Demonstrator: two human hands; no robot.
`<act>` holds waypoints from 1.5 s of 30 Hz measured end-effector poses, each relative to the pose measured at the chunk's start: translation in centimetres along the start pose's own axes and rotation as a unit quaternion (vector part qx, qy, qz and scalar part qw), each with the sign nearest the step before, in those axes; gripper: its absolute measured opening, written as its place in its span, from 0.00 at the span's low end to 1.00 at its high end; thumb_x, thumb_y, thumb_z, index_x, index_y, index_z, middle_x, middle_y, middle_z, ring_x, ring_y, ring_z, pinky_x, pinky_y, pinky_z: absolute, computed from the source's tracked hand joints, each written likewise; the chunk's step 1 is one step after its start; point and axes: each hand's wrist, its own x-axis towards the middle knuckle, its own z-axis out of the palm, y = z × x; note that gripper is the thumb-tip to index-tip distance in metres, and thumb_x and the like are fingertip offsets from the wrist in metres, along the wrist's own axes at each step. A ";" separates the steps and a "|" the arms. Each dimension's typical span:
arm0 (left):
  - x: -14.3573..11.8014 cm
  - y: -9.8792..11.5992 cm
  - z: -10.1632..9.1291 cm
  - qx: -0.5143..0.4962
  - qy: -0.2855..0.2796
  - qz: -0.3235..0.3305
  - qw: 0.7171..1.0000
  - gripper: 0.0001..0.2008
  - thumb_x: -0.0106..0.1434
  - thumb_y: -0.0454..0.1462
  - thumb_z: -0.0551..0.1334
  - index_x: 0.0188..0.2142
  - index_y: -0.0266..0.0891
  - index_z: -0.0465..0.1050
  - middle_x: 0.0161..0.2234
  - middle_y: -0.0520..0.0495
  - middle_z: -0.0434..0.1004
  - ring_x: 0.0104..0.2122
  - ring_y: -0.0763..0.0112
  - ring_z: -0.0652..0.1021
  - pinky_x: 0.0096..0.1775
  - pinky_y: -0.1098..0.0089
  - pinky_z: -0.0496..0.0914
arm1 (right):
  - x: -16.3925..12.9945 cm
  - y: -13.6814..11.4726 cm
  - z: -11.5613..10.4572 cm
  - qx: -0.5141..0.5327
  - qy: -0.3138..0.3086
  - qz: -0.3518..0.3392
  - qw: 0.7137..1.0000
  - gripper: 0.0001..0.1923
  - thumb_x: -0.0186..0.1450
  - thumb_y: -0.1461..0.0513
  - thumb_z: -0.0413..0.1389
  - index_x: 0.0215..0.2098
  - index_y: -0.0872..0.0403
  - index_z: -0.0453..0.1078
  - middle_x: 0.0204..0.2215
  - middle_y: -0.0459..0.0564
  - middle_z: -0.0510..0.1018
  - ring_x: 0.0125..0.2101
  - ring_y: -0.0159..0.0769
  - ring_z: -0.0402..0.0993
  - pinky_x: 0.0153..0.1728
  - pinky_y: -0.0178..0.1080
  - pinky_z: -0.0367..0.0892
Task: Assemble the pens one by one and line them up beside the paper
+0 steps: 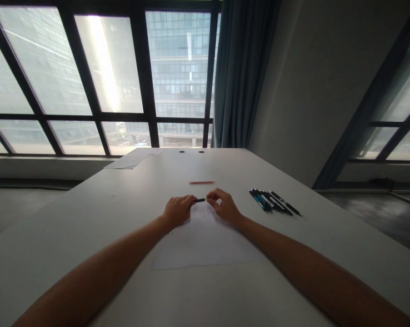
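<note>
Both hands meet at the middle of the long white desk [106,213]. The left hand [178,210] is curled shut around one end of a thin dark pen [201,200]; the right hand [224,205] pinches the other end between closed fingers [212,196]. The pen lies level between them, just above a white paper sheet [205,245] flat on the desk. A slim orange pencil [201,182] lies beyond the hands. A row of dark pens [273,202] lies to the right, well apart. More loose papers [133,159] rest at the far left edge.
</note>
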 end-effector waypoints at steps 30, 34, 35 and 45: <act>-0.1 0.4 0.2 -0.018 -0.028 -0.048 0.998 0.11 0.67 0.36 0.52 0.44 0.42 0.71 0.40 0.47 0.82 0.34 0.65 0.80 0.34 0.69 0.70 | 0.6 4.0 -2.5 -0.273 -0.074 0.127 0.951 0.10 0.57 0.69 0.56 0.33 0.52 0.76 0.32 0.48 0.80 0.31 0.35 0.73 0.36 0.36 0.64; 0.0 0.4 0.1 -0.018 -0.032 -0.053 0.998 0.11 0.67 0.36 0.53 0.44 0.43 0.71 0.40 0.47 0.82 0.34 0.64 0.80 0.34 0.69 0.70 | 0.6 4.1 -2.5 -0.281 -0.072 0.108 0.951 0.10 0.57 0.70 0.54 0.31 0.53 0.76 0.34 0.49 0.80 0.32 0.35 0.73 0.36 0.36 0.64; 0.0 0.4 0.2 -0.017 -0.032 -0.053 0.998 0.10 0.67 0.36 0.53 0.44 0.43 0.71 0.40 0.47 0.82 0.34 0.64 0.80 0.34 0.69 0.70 | 0.6 4.0 -2.5 -0.283 -0.070 0.108 0.950 0.11 0.57 0.70 0.54 0.33 0.53 0.76 0.34 0.49 0.80 0.32 0.36 0.73 0.37 0.37 0.64; -0.2 0.4 0.2 -0.015 -0.025 -0.042 0.999 0.10 0.69 0.37 0.52 0.44 0.43 0.70 0.40 0.48 0.82 0.34 0.63 0.81 0.33 0.68 0.69 | 0.2 1.6 -1.1 -0.183 -0.051 -0.056 0.980 0.09 0.62 0.65 0.56 0.40 0.54 0.74 0.39 0.52 0.76 0.41 0.40 0.71 0.45 0.44 0.64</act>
